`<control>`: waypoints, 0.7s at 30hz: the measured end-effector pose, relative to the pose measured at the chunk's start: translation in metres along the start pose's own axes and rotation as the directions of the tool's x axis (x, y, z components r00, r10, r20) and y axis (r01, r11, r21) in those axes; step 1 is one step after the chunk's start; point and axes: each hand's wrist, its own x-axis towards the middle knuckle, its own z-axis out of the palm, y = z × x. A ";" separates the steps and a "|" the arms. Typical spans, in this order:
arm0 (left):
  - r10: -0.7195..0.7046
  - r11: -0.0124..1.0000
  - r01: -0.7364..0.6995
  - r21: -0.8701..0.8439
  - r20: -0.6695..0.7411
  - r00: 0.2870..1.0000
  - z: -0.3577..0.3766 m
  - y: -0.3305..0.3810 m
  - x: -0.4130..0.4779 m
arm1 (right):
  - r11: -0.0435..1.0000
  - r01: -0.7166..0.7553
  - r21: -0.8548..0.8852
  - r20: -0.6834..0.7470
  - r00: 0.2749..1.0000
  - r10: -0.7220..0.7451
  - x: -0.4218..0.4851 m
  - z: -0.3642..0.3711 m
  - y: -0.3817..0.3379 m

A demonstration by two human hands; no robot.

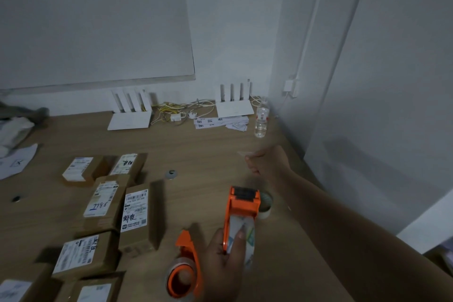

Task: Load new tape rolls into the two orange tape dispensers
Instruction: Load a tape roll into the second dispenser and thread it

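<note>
My left hand (224,265) grips an orange tape dispenser (242,206) near the table's front, upright, with a clear tape roll (241,235) sitting in it. Left of that hand, a second orange dispenser (185,270) lies on the table with a roll in its hub. My right hand (266,162) reaches out farther back, fingers pinched on a faint, blurred strip of clear tape (243,153). A loose tape roll (266,205) lies on the table just behind the held dispenser, partly hidden by it.
Several labelled cardboard parcels (136,213) fill the left half of the wooden table (196,149). Two white routers (129,120), cables, paper slips and a water bottle (261,121) line the back. A wall corner stands close on the right.
</note>
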 end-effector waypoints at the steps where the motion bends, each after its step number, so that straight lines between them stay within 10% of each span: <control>1: 0.018 1.000 -0.018 -0.003 -0.004 1.000 0.000 0.001 -0.001 | 1.000 -0.009 -0.010 0.009 1.000 0.009 0.000 0.000 0.000; 21: 0.105 0.993 -0.103 0.055 -0.040 0.994 -0.006 0.011 -0.002 | 0.972 -0.133 -0.193 0.054 0.988 0.146 0.004 0.001 0.013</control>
